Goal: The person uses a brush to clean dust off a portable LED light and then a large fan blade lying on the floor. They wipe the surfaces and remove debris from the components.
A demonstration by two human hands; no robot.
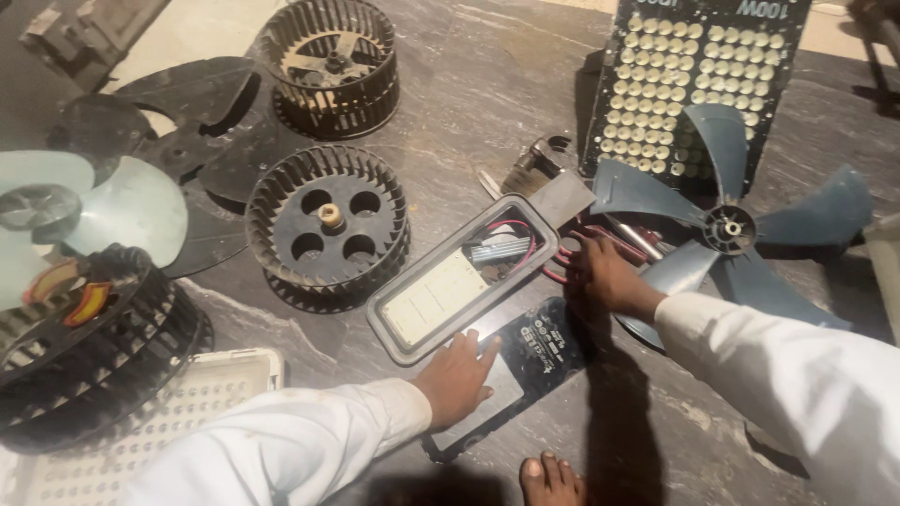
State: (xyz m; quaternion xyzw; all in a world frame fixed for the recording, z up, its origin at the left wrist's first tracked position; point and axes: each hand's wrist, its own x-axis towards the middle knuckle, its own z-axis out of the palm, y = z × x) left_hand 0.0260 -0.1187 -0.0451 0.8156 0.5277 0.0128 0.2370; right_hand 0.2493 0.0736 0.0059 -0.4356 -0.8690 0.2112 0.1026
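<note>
My left hand (458, 377) lies flat, fingers apart, on a dark rectangular cover plate (536, 349) on the floor, just below a grey lamp housing (469, 274) with a pale LED board and red and black wires inside. My right hand (607, 274) reaches to the housing's right end, fingers curled around red-handled pliers (572, 251) that lie under a dark blue fan blade (729, 228). Both arms wear white sleeves.
Two black blower wheels (327, 225) (330, 66) sit at centre and top. A large LED panel (698, 75) leans top right. A pale fan blade (103, 201), a black fan housing (84, 347) and a white perforated tray (150, 431) fill the left. A bare foot (551, 480) shows at bottom.
</note>
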